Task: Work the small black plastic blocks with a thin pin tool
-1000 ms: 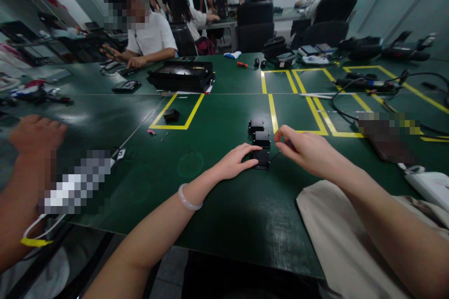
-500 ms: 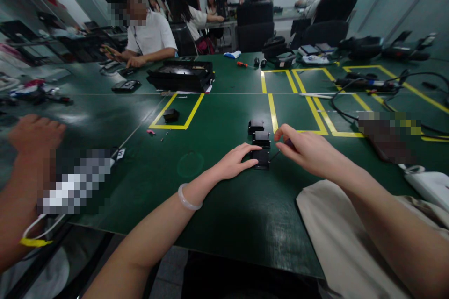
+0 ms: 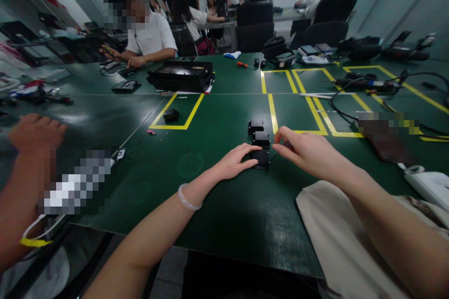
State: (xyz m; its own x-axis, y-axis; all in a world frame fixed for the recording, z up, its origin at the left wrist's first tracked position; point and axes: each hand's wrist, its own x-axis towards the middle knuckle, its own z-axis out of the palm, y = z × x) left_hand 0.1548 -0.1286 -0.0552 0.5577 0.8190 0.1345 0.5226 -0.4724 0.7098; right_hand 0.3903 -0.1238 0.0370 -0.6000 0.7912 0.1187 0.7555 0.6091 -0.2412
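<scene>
Three small black boxes with posts at their corners stand in a short row on the green table. My left hand [image 3: 232, 163] steadies the nearest black box [image 3: 262, 159], fingers along its far edge and thumb at its near left side. Just behind it are the middle black box [image 3: 261, 138] and the far black box [image 3: 256, 125]. On the right, my right hand [image 3: 305, 147] is closed around a thin-shafted screwdriver [image 3: 275, 156]. Its shaft points down-left at the nearest box's right side; whether the tip sits in a screw cannot be made out.
Yellow tape rectangles mark the table [image 3: 273, 112]. A single black part [image 3: 170, 115] lies left, before a large black tray [image 3: 182, 75]. An orange screwdriver [image 3: 242, 64] lies further back. Beige cloth [image 3: 326, 224] is under my right forearm. A neighbour's arm [image 3: 31, 149] rests at left.
My right hand and the screwdriver have shifted very slightly left and down, toward the nearest box. My left hand and the boxes stay in place.
</scene>
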